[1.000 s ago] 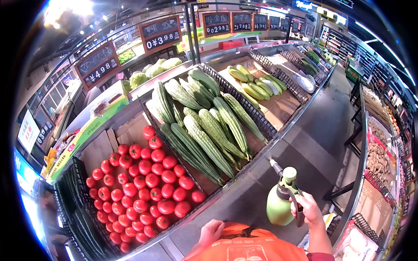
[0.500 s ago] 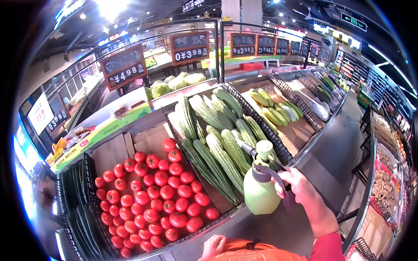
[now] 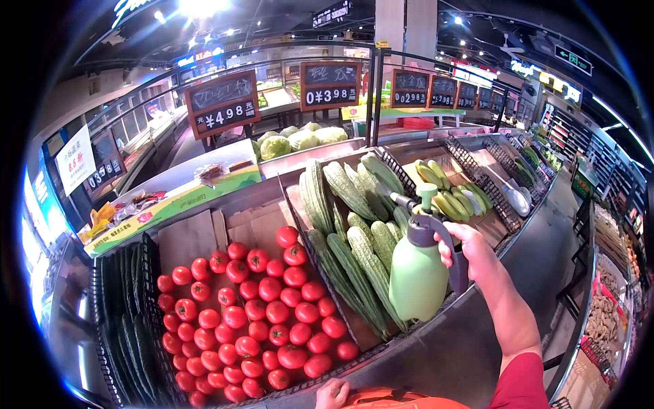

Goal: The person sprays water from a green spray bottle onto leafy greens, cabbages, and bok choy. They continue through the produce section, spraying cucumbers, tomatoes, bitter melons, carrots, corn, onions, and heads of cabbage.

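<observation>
Head view, middle right: right hand (image 3: 470, 252) up over bumpy green gourds (image 3: 361, 252), fingers (image 3: 446, 253) wrapped tight round handle of green spray bottle (image 3: 417, 276). Bottle upright, nozzle toward upper left. Red tomatoes (image 3: 266, 320) at lower left. Left hand (image 3: 332, 394) at bottom edge by orange cloth (image 3: 395, 399); cannot tell if fingers spread or curled.

Pretty bright overall, all store lighting from overhead. The ceiling light (image 3: 201, 5) up top blows out to pure white, and the left edge glows blue, maybe from a screen (image 3: 33, 238). Heavy fisheye: black corners, racks bending hard near the rim. The middle is sharp, with a crisp sprayer (image 3: 417, 273) and glossy little highlights on the tomatoes (image 3: 262, 313). Shadows are soft. The far aisles go mushy.
</observation>
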Motion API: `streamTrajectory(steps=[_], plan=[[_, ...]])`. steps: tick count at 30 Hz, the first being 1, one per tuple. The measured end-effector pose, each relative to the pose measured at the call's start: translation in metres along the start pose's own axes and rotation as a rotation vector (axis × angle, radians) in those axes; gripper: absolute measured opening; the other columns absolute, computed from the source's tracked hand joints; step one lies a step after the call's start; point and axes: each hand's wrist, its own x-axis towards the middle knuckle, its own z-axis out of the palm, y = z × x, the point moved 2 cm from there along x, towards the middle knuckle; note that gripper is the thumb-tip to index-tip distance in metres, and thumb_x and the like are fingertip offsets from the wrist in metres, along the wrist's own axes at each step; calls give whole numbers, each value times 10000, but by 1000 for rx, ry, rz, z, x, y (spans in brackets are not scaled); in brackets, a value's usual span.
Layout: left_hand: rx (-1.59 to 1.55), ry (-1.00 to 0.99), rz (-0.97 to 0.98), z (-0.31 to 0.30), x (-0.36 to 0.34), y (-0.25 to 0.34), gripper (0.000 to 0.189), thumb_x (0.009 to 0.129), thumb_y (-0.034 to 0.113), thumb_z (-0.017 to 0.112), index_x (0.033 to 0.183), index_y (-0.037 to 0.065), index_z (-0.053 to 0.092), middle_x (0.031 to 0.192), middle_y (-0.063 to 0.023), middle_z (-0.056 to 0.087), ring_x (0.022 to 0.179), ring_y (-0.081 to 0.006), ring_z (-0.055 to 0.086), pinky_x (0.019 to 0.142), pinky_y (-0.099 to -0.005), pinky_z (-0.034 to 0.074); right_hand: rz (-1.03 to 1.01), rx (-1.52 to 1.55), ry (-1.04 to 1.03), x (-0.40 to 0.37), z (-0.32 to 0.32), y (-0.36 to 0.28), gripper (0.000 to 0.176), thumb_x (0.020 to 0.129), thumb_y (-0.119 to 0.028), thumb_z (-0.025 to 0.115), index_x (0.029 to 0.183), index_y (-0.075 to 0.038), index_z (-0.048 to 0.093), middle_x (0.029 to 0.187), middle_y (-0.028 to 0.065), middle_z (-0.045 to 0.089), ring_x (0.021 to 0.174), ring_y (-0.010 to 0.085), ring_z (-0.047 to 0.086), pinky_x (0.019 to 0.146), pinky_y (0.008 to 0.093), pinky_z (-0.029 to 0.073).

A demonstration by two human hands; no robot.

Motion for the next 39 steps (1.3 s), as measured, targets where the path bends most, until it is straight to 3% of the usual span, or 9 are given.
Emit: streamTrajectory(steps=[3, 8, 12, 16, 22, 30, 34, 39], plan=[[5, 14, 78, 4, 6, -15, 152, 808, 159, 564, 869, 24, 600, 795, -163, 582, 734, -312, 567, 640, -365, 460, -13, 2, 48, 6, -4, -7, 224, 885, -216, 433, 819, -17, 508, 590, 38, 498, 495, 114, 464, 475, 227, 385], [-11, 12, 40, 12, 9, -21, 173, 804, 172, 569, 884, 23, 602, 806, -161, 589, 740, -305, 570, 653, -366, 463, 21, 21, 154, 3, -10, -8, 223, 886, -228, 444, 822, -26, 514, 596, 36, 501, 494, 112, 467, 480, 225, 399], [-30, -37, 8, 10, 12, -8, 187, 805, 182, 567, 896, 22, 599, 822, -169, 588, 757, -307, 571, 667, -372, 461, -3, -68, 98, -10, -9, 0, 255, 887, -228, 454, 843, 17, 514, 607, 60, 517, 506, 125, 489, 474, 231, 401], [-45, -63, 21, 12, 12, -13, 196, 821, 192, 556, 908, 21, 594, 825, -157, 583, 750, -291, 563, 671, -363, 457, 60, -91, -85, -23, 5, 13, 258, 892, -228, 463, 863, 21, 524, 611, 64, 525, 505, 142, 494, 489, 254, 403], [-50, -109, 142, 17, 19, -26, 179, 821, 179, 578, 890, 15, 599, 819, -126, 590, 721, -219, 559, 644, -317, 457, 167, 61, -194, -32, 11, 37, 279, 904, -239, 427, 861, 21, 519, 605, 46, 517, 485, 136, 481, 485, 248, 394], [-14, -346, 219, 30, 57, -24, 176, 818, 179, 583, 879, 15, 601, 798, -124, 590, 711, -206, 555, 636, -315, 454, 101, 13, 49, -68, -8, 64, 364, 918, -319, 412, 893, 30, 510, 603, 40, 506, 503, 115, 474, 495, 243, 390], [-12, -490, 220, 45, 73, -17, 175, 818, 180, 584, 874, 15, 601, 779, -122, 589, 697, -199, 549, 628, -312, 452, 17, -185, -6, -102, -11, 85, 392, 928, -383, 374, 891, -8, 482, 614, -6, 480, 527, 76, 459, 517, 229, 372], [-30, -635, 190, 62, 74, -10, 173, 819, 181, 584, 867, 16, 601, 756, -120, 587, 679, -189, 543, 617, -309, 450, 118, -137, 111, -158, -26, 103, 391, 915, -399, 407, 902, -17, 489, 599, -14, 455, 525, 63, 429, 513, 221, 349]])
